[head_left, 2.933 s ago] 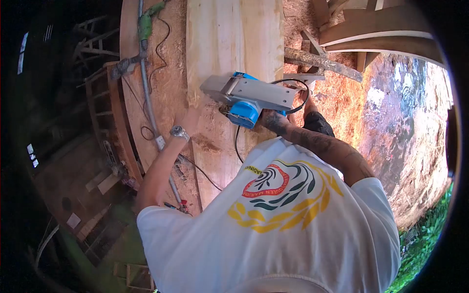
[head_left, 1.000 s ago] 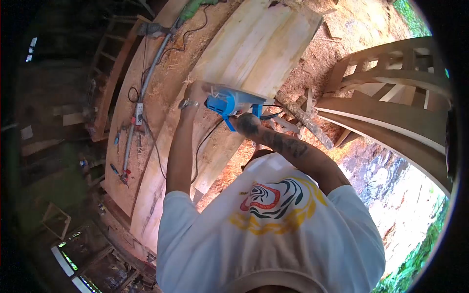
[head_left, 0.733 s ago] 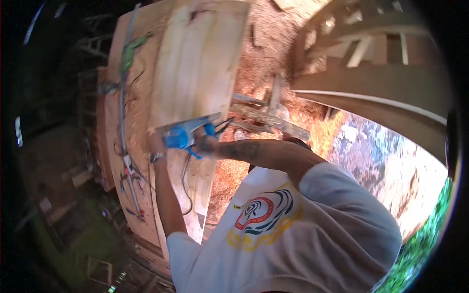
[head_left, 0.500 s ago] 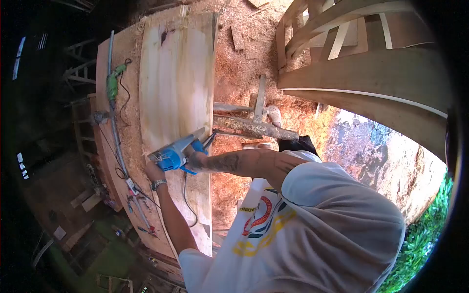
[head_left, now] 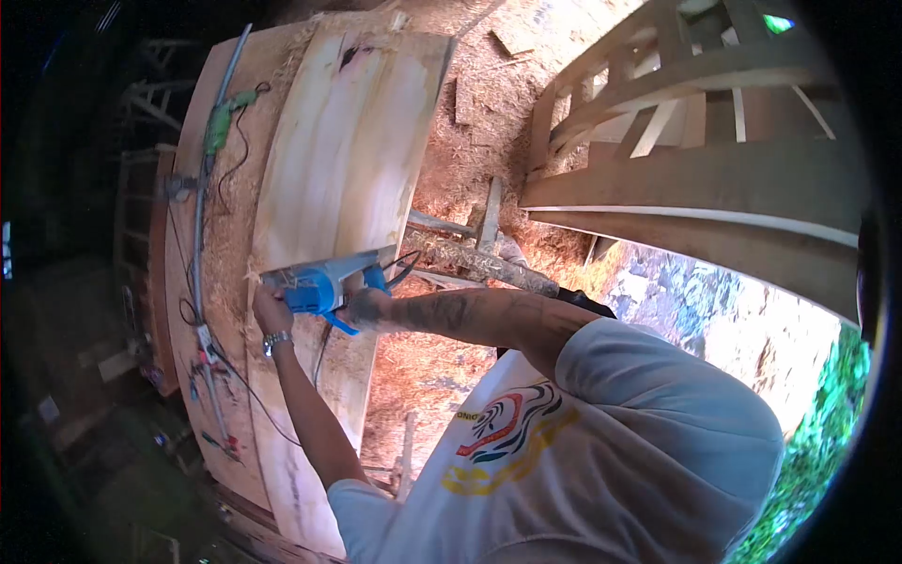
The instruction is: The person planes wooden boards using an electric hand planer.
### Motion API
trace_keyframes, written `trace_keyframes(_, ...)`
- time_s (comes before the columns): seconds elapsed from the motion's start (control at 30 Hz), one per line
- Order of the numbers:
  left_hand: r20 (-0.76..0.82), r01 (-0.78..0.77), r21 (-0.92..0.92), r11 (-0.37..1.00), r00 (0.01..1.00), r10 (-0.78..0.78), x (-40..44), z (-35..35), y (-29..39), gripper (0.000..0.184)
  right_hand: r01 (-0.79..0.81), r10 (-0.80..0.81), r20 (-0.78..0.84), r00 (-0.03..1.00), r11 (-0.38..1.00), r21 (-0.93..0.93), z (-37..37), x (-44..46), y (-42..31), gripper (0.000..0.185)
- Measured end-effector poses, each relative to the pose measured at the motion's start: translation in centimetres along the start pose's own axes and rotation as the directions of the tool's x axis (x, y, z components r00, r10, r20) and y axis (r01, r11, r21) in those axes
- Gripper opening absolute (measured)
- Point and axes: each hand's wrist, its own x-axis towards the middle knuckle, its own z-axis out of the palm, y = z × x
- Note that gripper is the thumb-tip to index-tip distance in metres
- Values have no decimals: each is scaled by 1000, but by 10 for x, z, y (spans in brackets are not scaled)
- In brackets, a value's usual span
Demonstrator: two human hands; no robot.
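A blue electric hand planer (head_left: 318,289) lies across a wide, pale wooden board (head_left: 324,179), its long metal side toward the far part of the board. My right hand (head_left: 365,308), at the end of the tattooed forearm, is wrapped round the planer's rear handle. At the other end, my left hand (head_left: 271,308), with a metal watch on the wrist, is closed on the planer's front; its fingers are partly hidden. A dark cord runs from the tool. Wood shavings lie around the board.
Beyond the board, a long metal pipe clamp (head_left: 200,244) and a green power tool (head_left: 219,127) with a cord lie on the shavings-strewn bench. Rough timber supports (head_left: 479,263) jut out on the right. A large slatted wooden frame (head_left: 695,179) stands at upper right.
My view has tilted, so the board and bench appear slanted. Both hands keep hold of the planer, which appears slightly farther left and higher in the picture.
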Motion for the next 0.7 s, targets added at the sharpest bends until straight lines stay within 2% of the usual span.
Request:
trace_keyframes(0.07,-1,-16,-75,997,1000,16,-11,-24,37,6,158,-171,51,984,969,190,-27,-24,53,22)
trace_keyframes(0.1,-4,-4,-99,995,1000,4,-17,-32,54,6,-30,-22,72,997,760,649,-27,-28,54,17)
trace_keyframes(0.13,-12,12,-117,993,1000,-13,-23,-38,64,6,-114,11,131,991,567,816,-28,-32,63,16)
trace_keyframes(0.17,-47,106,-97,990,993,-111,-32,-30,51,9,-192,43,189,981,333,923,-29,-36,72,14)
trace_keyframes(0.27,-102,143,7,990,985,-141,-44,-23,57,13,-174,-108,222,969,340,924,-58,-59,130,25)
trace_keyframes(0.33,-28,278,-91,956,959,-281,-37,-33,87,14,-68,-59,93,994,334,940,-39,-58,117,24)
trace_keyframes(0.37,28,338,-32,941,941,-337,-31,-38,97,17,-43,-28,58,998,388,921,-43,-69,123,25)
trace_keyframes(0.4,22,381,163,910,921,-389,-27,-40,110,19,-11,-28,25,999,414,910,-45,-75,130,26)
trace_keyframes(0.47,67,464,341,818,856,-513,-18,-35,117,17,51,-60,-26,998,445,894,-42,-85,137,30)
trace_keyframes(0.53,-21,521,363,773,834,-552,-22,-21,116,14,158,-71,-141,987,476,865,-36,-98,141,28)
trace_keyframes(0.57,-27,546,309,779,823,-567,-32,-13,117,15,197,-64,-191,980,497,845,-33,-104,144,27)
trace_keyframes(0.63,-49,577,197,793,814,-580,-34,-11,124,16,241,-184,-170,968,503,830,-33,-110,150,37)
trace_keyframes(0.7,-26,567,272,778,812,-583,-32,-15,144,16,240,-236,-140,962,474,847,-30,-120,155,49)
